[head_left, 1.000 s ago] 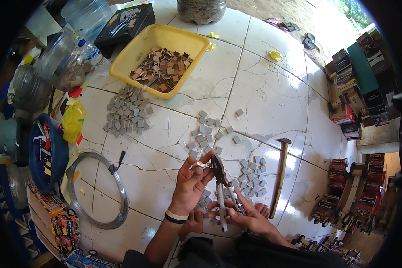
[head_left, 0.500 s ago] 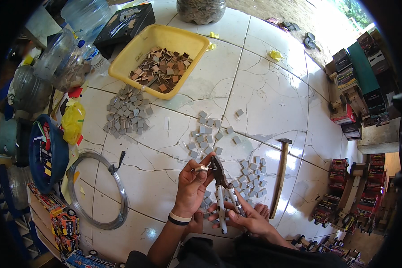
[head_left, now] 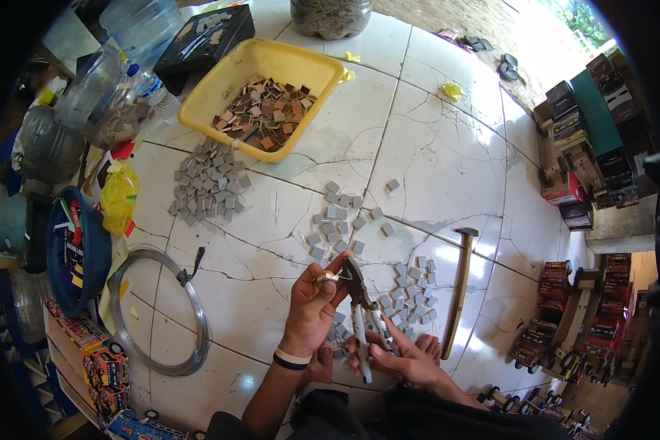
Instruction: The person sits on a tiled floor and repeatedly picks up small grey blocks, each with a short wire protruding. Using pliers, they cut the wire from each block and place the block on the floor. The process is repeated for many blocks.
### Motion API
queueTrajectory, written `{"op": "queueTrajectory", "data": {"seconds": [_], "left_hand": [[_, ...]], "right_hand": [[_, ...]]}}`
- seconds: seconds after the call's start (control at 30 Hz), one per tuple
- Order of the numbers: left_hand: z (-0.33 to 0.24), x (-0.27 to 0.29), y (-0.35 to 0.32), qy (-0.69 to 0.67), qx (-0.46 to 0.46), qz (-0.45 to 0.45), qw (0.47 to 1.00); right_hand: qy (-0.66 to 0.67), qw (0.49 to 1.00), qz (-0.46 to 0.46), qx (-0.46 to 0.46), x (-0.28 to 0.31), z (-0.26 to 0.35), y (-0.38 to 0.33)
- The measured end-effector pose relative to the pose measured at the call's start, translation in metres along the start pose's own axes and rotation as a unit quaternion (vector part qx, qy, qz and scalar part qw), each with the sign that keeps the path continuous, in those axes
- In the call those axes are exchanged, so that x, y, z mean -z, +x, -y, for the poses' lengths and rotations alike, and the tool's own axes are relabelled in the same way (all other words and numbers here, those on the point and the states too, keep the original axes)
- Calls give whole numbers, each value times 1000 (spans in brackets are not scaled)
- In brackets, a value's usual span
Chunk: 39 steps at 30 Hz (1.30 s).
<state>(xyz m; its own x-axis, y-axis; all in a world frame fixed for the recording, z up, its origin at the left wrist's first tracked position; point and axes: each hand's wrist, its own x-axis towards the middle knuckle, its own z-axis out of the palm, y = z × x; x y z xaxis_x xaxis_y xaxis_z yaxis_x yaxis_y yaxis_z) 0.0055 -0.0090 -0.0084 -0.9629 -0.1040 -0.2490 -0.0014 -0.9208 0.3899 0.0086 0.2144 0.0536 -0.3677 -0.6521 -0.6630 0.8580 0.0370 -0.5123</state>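
My left hand (head_left: 309, 314) is closed, pinching a small pale wooden piece (head_left: 328, 277) between thumb and fingertips. A thin wire sticks out of that piece toward the dark jaws of the pliers (head_left: 356, 287). My right hand (head_left: 411, 362) is wrapped around the pliers' white, dark-spotted handles, with the jaws pointing up and away from me. Whether the jaws grip the wire is too small to tell. Small grey square pieces (head_left: 412, 292) lie on the tiles just beyond and beside my hands, and more grey squares (head_left: 334, 213) are scattered farther off.
A hammer (head_left: 460, 293) lies to the right. At the left are a coil of clear wire or tubing (head_left: 122, 337) and a blue basin (head_left: 99, 282). Beyond them stand a heap of grey squares (head_left: 207, 183) and a yellow tub (head_left: 191, 110) of wooden squares. Toy trucks (head_left: 550, 312) line the right.
The fingers of my right hand have curled in around the pliers, and the handles look slightly closer together. My left hand stays nearly in place with the wooden piece.
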Motion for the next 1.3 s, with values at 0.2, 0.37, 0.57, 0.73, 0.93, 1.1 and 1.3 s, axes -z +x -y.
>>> {"op": "queueTrajectory", "data": {"seconds": [0.2, 0.37, 0.57, 0.73, 0.93, 1.1, 1.3], "left_hand": [[3, 9, -2, -3, 11, 6, 1000], [10, 17, 5, 23, 21, -7, 999], [7, 7, 31, 197, -69, -90, 974], [2, -2, 70, 594, -256, -111, 754], [62, -15, 79, 682, -239, 121, 680], [88, -8, 91, 751, -127, 250, 598], [37, -13, 67, 709, -184, 158, 662]], "right_hand": [[-152, 985, -28, -80, -3, 9, 7], [-183, 979, -92, -6, -8, -10, 25], [-426, 849, -299, 93, 15, -17, 25], [-259, 886, -324, 206, 34, -15, 23], [-142, 890, -375, 215, 44, -2, 17], [-144, 905, -348, 199, 43, 4, 14], [-192, 909, -319, 186, 38, 5, 5]]}}
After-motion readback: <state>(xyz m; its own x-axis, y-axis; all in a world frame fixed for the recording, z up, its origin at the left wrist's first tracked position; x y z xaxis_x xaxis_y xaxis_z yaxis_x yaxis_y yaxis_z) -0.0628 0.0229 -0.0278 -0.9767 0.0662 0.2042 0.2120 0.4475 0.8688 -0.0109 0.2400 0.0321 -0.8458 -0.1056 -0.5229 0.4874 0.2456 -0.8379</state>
